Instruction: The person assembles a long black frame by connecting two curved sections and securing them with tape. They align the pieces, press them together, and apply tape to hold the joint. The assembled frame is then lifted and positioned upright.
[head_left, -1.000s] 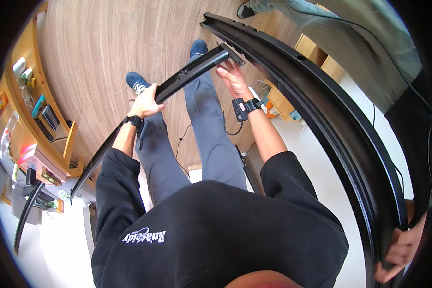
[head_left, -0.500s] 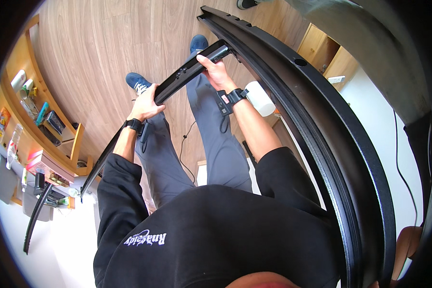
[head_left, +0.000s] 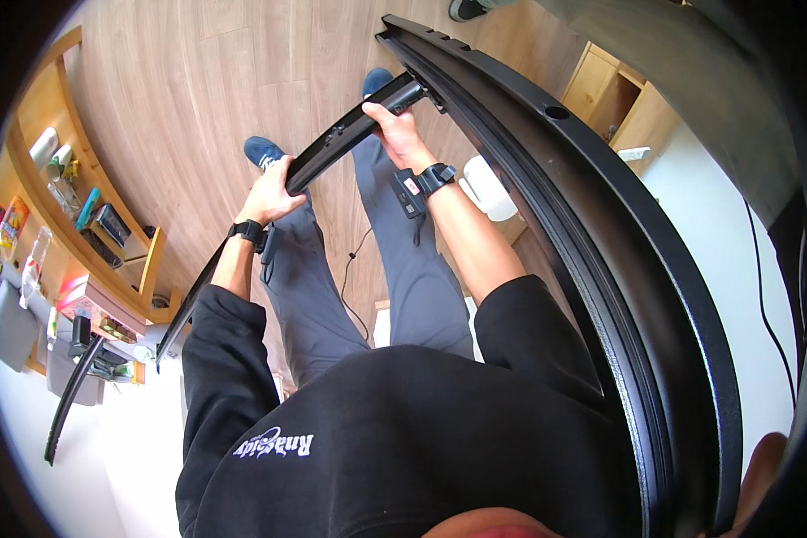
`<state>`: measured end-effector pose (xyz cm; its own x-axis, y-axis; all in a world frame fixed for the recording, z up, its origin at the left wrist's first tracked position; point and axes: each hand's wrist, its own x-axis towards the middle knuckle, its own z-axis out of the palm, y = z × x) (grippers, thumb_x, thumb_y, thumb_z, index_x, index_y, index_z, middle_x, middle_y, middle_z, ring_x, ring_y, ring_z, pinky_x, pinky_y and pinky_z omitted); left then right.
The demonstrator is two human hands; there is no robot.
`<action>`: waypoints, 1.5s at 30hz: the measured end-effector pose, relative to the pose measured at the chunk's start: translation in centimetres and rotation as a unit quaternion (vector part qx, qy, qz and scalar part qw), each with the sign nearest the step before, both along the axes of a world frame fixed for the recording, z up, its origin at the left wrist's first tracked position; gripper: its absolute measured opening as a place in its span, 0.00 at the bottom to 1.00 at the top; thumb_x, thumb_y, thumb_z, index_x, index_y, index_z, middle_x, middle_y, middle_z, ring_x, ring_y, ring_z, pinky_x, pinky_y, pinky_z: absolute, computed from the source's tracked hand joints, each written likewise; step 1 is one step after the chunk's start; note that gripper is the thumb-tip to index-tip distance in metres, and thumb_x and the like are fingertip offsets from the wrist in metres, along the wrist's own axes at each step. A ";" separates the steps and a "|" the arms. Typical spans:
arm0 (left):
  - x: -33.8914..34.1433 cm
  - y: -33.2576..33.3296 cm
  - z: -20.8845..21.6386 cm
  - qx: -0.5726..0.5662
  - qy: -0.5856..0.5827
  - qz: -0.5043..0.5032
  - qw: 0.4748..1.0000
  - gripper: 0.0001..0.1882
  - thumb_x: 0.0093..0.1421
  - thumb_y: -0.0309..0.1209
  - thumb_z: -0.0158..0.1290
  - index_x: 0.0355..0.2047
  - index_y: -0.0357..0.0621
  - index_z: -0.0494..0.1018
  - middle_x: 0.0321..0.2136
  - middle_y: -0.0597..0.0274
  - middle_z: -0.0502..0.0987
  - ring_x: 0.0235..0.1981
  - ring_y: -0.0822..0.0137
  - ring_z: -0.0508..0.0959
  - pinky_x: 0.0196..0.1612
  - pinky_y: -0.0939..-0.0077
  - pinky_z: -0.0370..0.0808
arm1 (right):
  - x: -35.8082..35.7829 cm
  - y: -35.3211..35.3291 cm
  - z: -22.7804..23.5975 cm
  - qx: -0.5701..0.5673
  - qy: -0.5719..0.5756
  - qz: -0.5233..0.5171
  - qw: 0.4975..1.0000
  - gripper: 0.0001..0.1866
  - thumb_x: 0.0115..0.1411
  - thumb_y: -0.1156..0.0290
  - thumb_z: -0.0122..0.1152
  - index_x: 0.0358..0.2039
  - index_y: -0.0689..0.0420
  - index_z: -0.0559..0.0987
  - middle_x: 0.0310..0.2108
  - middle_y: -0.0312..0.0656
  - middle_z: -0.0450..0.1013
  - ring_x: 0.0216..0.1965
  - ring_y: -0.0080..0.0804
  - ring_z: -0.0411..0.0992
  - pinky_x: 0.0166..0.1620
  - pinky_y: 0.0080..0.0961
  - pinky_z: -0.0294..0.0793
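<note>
Right hand (head_left: 398, 136) shifted around bar (head_left: 336, 143), fingers (head_left: 377, 111) mostly hidden, rail (head_left: 620, 242) contact unclear

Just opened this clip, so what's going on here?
A person in a black top holds a long black bar with both hands: the left hand grips partway along it, and the right hand grips near its far end. That end sits right by a wide black beam curving down the right side; whether they touch is hard to tell. Part of another person's arm shows at lower right.
</note>
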<state>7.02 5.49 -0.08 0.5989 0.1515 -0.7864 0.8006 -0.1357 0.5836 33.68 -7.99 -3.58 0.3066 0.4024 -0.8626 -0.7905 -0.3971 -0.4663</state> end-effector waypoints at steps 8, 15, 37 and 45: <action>-0.8 -0.2 -0.1 -0.007 -0.009 0.007 1.000 0.41 0.49 0.36 0.67 0.63 0.37 0.66 0.55 0.35 0.78 0.59 0.39 0.77 0.64 0.52 0.75 | -0.6 -0.5 -0.2 0.016 0.032 -0.035 0.999 0.13 0.63 0.73 0.73 0.46 0.56 0.80 0.42 0.34 0.77 0.44 0.28 0.78 0.53 0.32 0.80; -1.3 0.3 0.4 0.005 -0.011 -0.004 1.000 0.40 0.49 0.38 0.65 0.62 0.36 0.67 0.53 0.35 0.78 0.57 0.38 0.78 0.62 0.52 0.76 | -0.4 -0.3 0.5 0.002 0.055 -0.020 0.998 0.14 0.64 0.71 0.74 0.47 0.54 0.80 0.43 0.33 0.77 0.45 0.28 0.78 0.53 0.33 0.79; -0.6 -0.7 -1.3 -0.057 0.003 -0.012 0.998 0.38 0.50 0.39 0.64 0.59 0.36 0.68 0.50 0.36 0.80 0.52 0.38 0.81 0.57 0.52 0.78 | 1.3 -2.1 0.5 -0.038 0.054 0.004 0.998 0.14 0.65 0.68 0.74 0.48 0.56 0.80 0.44 0.36 0.78 0.45 0.28 0.79 0.53 0.33 0.80; -0.9 -0.8 -0.7 -0.032 0.000 -0.011 0.999 0.39 0.50 0.39 0.65 0.60 0.37 0.67 0.52 0.35 0.79 0.54 0.38 0.80 0.58 0.51 0.78 | 1.0 -1.8 1.5 -0.051 0.018 0.018 0.998 0.16 0.65 0.70 0.74 0.50 0.56 0.79 0.45 0.35 0.78 0.46 0.27 0.78 0.53 0.32 0.80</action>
